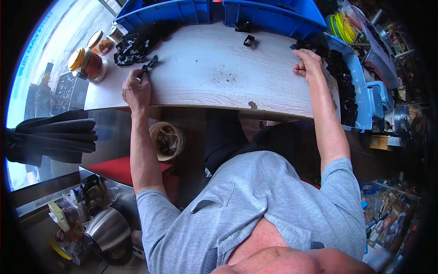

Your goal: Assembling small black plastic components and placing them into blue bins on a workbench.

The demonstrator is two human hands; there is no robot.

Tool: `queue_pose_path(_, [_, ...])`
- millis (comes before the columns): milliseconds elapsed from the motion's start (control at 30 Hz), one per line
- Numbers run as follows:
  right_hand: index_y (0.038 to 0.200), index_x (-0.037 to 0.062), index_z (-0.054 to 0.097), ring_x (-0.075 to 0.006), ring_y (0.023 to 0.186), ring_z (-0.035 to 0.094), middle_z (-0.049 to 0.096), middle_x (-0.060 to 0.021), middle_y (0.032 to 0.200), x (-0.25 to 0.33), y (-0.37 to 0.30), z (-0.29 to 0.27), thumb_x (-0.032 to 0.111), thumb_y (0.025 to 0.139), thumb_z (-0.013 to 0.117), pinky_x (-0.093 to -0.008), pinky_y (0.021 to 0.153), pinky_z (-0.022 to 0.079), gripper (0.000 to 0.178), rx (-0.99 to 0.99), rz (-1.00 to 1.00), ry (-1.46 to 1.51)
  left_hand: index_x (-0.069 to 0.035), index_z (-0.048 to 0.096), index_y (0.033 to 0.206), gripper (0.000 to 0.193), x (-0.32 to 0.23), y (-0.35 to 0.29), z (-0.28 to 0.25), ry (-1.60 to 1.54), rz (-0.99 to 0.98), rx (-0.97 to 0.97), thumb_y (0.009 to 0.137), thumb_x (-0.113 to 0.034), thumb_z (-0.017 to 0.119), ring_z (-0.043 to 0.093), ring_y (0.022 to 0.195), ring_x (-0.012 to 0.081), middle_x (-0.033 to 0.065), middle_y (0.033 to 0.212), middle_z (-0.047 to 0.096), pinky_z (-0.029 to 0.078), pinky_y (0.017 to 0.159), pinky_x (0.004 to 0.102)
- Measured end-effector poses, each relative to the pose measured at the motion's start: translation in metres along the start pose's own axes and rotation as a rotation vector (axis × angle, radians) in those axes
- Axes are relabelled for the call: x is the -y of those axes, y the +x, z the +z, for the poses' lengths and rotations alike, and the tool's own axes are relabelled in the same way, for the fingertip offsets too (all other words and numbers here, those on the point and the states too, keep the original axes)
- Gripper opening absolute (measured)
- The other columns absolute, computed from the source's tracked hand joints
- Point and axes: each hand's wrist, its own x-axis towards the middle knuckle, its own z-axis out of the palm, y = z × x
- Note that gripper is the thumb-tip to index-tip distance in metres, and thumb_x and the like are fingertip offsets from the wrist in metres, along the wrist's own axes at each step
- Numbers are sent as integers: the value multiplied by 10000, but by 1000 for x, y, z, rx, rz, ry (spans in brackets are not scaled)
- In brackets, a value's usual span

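Observation:
At the left of the white wood-grain table [196,82], my left hand [137,91] is closed with a small black part [144,68] between thumb and fingers. Just beyond it lies another small black part [153,60], close to a heap of black parts [132,48]. My right hand [310,64] is at the table's right side, fingers curled, next to a pile of black parts [315,46]. Something dark shows at its fingertip, but whether it is held is hard to make out. A lone black part [249,41] lies near the far edge.
Two blue bins [164,14] stand along the far edge. A light-blue crate [360,86] of black parts adjoins the right side. Jars, one with a yellow lid [77,59], line the left. Under the table's front edge sits a round bucket [167,141].

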Motion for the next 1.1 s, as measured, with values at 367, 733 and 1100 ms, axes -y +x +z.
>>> queue_pose_path(367, [1127,40,652,-153,492,606,552,-40,604,12,-23,30,298,791,869,-345,463,594,476,39,-4,-9,-80,717,1058,209,-82,-43,3,-244,287,123,851,-102,716,682,897,315,110,958,739,541,819,412])
queue_pose_path(733, [1071,39,667,-175,533,604,637,-92,724,31,-30,129,504,753,842,-314,451,541,590,170,-65,-597,-99,681,1134,248,-149,-47,39,-227,508,255,886,-94,687,661,1058,334,94,1065,737,546,890,435])
queue_pose_path(1100, [1041,36,712,-165,504,636,668,-78,680,28,-40,123,316,769,790,-307,441,553,398,209,-197,-600,-63,697,1135,266,-147,-37,48,-526,350,109,871,-39,717,701,841,296,115,969,731,558,755,352])
